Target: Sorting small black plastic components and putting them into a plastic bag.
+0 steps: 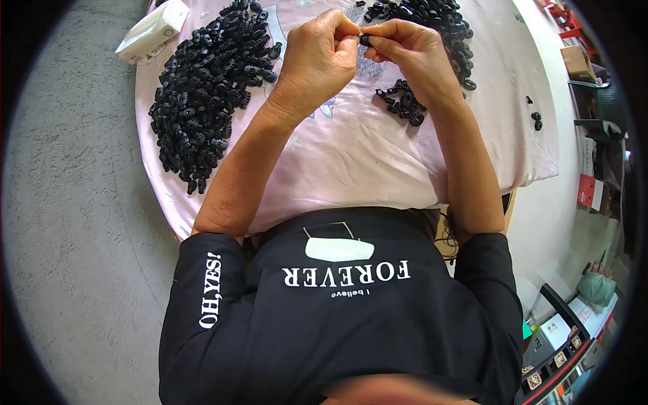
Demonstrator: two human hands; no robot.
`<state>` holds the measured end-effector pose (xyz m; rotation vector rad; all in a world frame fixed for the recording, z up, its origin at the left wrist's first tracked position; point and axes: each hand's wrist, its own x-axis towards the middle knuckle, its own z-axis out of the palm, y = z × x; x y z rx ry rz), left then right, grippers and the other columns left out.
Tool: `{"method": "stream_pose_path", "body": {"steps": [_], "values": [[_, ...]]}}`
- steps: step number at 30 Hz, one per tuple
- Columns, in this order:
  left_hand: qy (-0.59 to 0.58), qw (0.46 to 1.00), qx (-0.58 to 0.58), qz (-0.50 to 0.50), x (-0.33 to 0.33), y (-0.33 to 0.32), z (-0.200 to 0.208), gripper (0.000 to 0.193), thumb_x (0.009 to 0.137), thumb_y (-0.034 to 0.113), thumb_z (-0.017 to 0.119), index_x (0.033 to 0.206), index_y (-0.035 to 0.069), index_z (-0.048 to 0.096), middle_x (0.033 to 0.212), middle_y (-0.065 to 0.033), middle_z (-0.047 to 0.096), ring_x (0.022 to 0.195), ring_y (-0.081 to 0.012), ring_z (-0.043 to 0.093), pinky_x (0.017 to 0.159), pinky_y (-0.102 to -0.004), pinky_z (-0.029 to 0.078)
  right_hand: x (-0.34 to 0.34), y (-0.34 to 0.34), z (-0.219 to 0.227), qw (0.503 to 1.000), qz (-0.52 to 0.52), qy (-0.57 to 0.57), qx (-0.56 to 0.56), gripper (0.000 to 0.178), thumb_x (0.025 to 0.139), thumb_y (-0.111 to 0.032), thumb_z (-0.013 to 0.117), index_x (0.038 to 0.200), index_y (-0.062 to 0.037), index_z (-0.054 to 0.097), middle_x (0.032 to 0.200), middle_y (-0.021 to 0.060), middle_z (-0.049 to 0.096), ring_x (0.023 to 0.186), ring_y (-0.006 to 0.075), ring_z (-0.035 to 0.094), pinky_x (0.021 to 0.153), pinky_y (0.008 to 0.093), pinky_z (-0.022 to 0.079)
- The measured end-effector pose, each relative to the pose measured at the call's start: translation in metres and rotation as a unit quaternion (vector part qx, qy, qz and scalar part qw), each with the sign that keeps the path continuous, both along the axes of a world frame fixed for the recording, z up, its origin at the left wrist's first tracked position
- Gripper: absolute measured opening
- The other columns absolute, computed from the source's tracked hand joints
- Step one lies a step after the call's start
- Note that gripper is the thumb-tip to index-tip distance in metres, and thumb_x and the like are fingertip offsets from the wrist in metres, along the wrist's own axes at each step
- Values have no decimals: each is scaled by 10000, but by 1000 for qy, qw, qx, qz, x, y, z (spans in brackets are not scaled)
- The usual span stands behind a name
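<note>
My two hands meet over the far middle of the table. Between them is a small black plastic part [365, 40], rounded and shiny. My right hand [420, 59] pinches it between thumb and forefinger. My left hand [319, 59] is closed in a pinch at the part's left end; its fingertips hide whatever else they grip. To the left lies a large heap of black plastic pieces [202, 88]. Another heap of black parts [459, 40] spreads behind my right hand. A small cluster of black pieces [403, 102] sits just below that hand.
A pale pink patterned cloth [351, 162] covers the table. At the far left edge stands a white box or packet [152, 31]. A few loose black pieces [536, 121] lie near the right edge. Grey floor [74, 169] is on the left; boxes and a chair crowd the right.
</note>
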<state>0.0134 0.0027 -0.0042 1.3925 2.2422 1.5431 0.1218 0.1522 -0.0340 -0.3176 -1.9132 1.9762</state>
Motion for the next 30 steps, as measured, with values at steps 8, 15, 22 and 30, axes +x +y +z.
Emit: {"method": "stream_pose_path", "body": {"steps": [8,15,22,30], "values": [[-180,981,56,-52,-3,4,-11,104,866,26,694,964,-6,682,756,-80,679,636,-107,640,591,-269,521,-2,-1,1,999,-7,13,-39,197,953,-45,657,1135,12,708,913,41,698,810,90,646,773,226,530],[-330,935,-2,-131,-15,-2,2,52,977,-3,582,1012,-32,608,875,-65,673,725,-101,659,642,-228,553,1,6,2,994,18,10,-107,212,972,-88,649,1164,-12,699,926,18,685,819,75,630,788,217,525],[-291,942,-37,-162,-20,-5,1,80,944,-7,643,1017,-19,612,869,-42,655,749,-78,644,657,-223,552,2,10,2,989,41,8,-141,245,989,-109,631,1211,-6,640,948,14,653,814,77,619,760,219,526],[-178,971,8,-158,-6,-3,18,165,911,38,703,1054,-26,651,825,-38,667,736,-85,648,650,-245,534,2,12,0,986,42,13,-158,243,984,-118,643,1204,-15,636,930,2,638,767,62,590,715,193,507]]}}
